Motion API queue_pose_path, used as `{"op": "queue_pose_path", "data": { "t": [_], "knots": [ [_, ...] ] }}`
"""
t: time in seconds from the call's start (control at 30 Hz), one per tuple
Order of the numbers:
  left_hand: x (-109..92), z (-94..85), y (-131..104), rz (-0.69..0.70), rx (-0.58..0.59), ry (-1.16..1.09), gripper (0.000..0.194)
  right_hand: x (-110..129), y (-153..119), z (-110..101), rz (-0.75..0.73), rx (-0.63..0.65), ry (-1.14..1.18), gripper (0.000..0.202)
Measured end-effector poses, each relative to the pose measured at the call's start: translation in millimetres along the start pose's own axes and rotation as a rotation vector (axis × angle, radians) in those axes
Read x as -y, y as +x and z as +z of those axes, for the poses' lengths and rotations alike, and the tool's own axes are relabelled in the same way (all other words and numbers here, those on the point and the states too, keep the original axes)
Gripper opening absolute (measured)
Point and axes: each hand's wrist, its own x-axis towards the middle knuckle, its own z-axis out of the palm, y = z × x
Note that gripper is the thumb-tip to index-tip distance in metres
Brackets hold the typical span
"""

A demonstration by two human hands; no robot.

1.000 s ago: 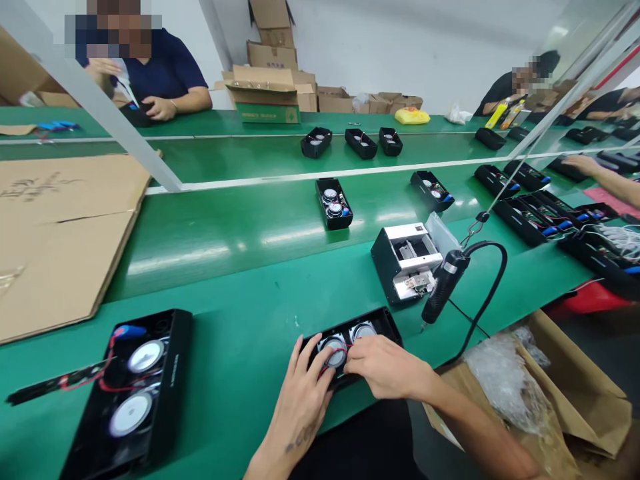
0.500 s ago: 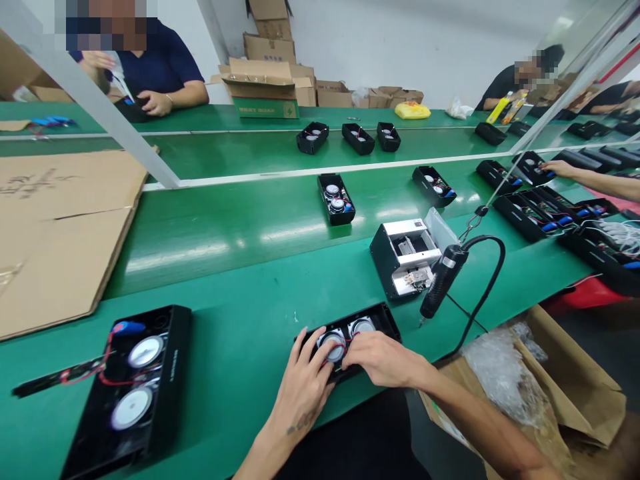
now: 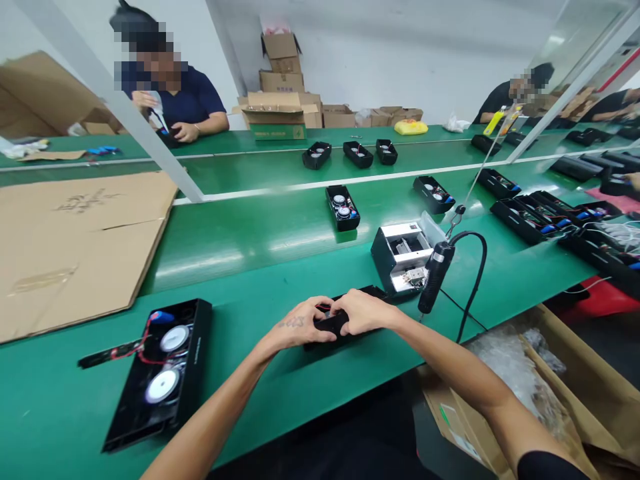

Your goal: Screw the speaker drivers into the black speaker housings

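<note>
A black speaker case (image 3: 345, 335) lies in front of me on the green bench, partly hidden under both hands. My left hand (image 3: 305, 323) is curled at its left part, with the thumb against the near wall and fingers reaching inside. Close beside it, my right hand (image 3: 364, 311) bends over the middle of the same case, thumb down and fingertips inside. Whatever the fingertips pinch is hidden. To the left stands another open speaker case (image 3: 197, 363) with two round speakers (image 3: 164, 386), a blue battery (image 3: 163, 317) and a dark strip (image 3: 107, 355) hanging out on red wires.
A black electric screwdriver (image 3: 436, 277) hangs on a cord beside a screw feeder (image 3: 395, 263). Cardboard (image 3: 75, 247) covers the left back. Open cases (image 3: 343, 208) sit on the belt. Co-workers (image 3: 175, 100) sit opposite; a carton with plastic bags (image 3: 515, 373) stands low right.
My hands have drawn together and curled over the case; the left fingers were spread across a speaker before. The view has shifted left and up.
</note>
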Motion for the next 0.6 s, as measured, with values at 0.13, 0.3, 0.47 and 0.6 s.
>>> {"op": "queue_pose_path", "data": {
  "t": [0.13,0.3,0.47,0.6],
  "knots": [
    [2.3,1.9,2.4,-0.033,0.020,-0.021,0.034,0.0,2.0,-0.2,-0.021,-0.013,-0.017,0.045],
    [2.2,1.6,5.4,-0.045,0.021,-0.050,0.038,0.6,4.4,0.4,-0.048,0.006,-0.028,0.047],
    [2.2,3.4,4.0,-0.018,0.012,-0.083,0.037,2.4,1.5,2.6,-0.046,-0.011,-0.131,0.049],
    [3.4,4.8,3.4,-0.012,0.011,-0.107,0.036,3.4,-0.3,6.4,-0.029,-0.013,-0.169,0.048]
  ]
}}
